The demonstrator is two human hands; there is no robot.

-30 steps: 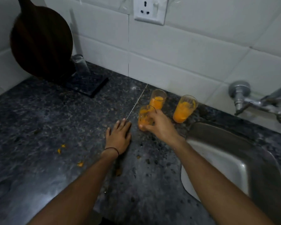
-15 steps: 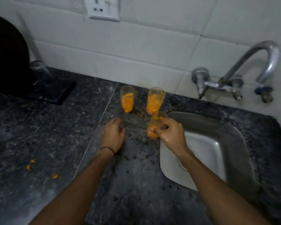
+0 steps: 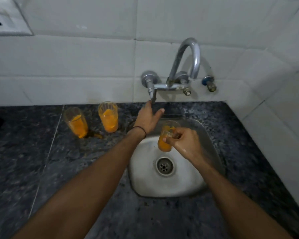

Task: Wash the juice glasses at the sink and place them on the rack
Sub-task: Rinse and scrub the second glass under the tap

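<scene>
The right hand [image 3: 185, 144] has carried one glass [image 3: 165, 144] off the desk [image 3: 41, 169] and now holds it over the sink [image 3: 162, 187]. Its fingers [image 3: 173, 135] are curled round the upper half. The glass is close to upright and about half full of orange juice. It hangs clear of the basin, with the drain [image 3: 164, 166] below the fingers and a little nearer to the person.

The left hand [image 3: 148, 120] lay flat on the desk a second ago and has since gone up to the tap lever [image 3: 152, 94]. Its fingers [image 3: 148, 107] are stretched out with the tips at the lever's lower end and the thumb spread aside. It holds nothing, and I cannot tell whether it is pressing yet. No water runs from the spout [image 3: 194, 66], which ends above and beyond the right fingers.

To the left of the left fingers, the middle glass [image 3: 109, 118] and the far glass [image 3: 77, 124] stand on the desk, apart from the sink. Both have juice in them, and there is a small orange spill [image 3: 96, 135] at the foot of the far one.

By my reading, the work has moved from picking up to starting the first wash. The juice has not been tipped out, nothing is rinsed, and no rack is in view. The right hand looks wet, so the glass could slip.
</scene>
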